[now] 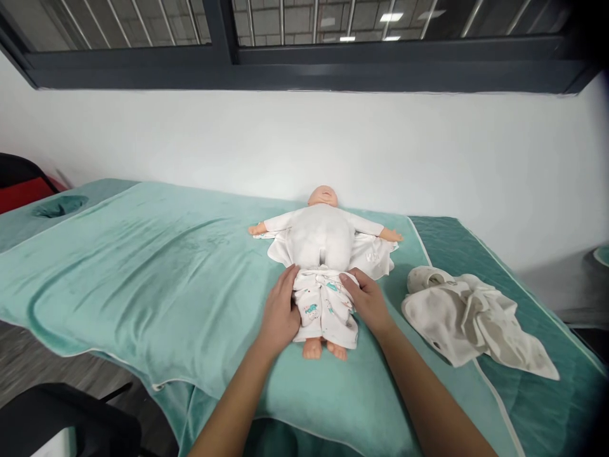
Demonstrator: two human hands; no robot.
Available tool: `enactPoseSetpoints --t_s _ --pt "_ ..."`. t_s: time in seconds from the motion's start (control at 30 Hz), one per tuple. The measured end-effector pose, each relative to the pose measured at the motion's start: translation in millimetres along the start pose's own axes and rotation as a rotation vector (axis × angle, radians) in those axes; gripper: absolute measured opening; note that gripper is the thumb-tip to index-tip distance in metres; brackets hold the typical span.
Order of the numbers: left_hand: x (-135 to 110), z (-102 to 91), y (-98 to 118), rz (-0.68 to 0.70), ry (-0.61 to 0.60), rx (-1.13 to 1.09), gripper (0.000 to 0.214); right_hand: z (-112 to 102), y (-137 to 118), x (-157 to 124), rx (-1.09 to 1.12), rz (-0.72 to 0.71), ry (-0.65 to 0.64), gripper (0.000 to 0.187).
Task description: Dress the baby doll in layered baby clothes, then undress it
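Observation:
A baby doll (320,238) lies on its back on a teal towel (157,266), head toward the wall, arms spread wide. It wears a white top and white patterned trousers (325,308), bunched at the hips, bare feet toward me. An open white garment lies under its back. My left hand (280,314) grips the trousers' waist at the doll's left-side hip in view. My right hand (366,301) grips the waist on the other side. Both hands have their fingers curled on the cloth.
A crumpled pile of white baby clothes (469,320) lies to the right of the doll on the darker teal mattress (547,387). A white wall runs behind the bed. A black chair (61,422) stands at lower left, a red and black object (21,184) at far left.

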State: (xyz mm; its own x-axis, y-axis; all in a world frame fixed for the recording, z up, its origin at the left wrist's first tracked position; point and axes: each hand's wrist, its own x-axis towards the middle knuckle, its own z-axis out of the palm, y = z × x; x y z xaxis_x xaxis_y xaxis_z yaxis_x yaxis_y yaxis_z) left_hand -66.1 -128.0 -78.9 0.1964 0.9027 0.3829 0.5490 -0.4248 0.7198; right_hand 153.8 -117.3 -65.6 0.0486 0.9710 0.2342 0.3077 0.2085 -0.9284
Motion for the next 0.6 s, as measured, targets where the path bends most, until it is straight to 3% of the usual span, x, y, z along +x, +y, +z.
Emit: enactPoseSetpoints --t_s 0.37,0.6 --pt "45 10.5 -9 0.063 0.114 -0.080 0.074 3 -1 14 0.126 -0.004 -0.026 0.033" --pt "51 10.2 -10 0.053 0.168 -0.117 0.058 6 1 18 0.040 -0.009 0.014 0.031"
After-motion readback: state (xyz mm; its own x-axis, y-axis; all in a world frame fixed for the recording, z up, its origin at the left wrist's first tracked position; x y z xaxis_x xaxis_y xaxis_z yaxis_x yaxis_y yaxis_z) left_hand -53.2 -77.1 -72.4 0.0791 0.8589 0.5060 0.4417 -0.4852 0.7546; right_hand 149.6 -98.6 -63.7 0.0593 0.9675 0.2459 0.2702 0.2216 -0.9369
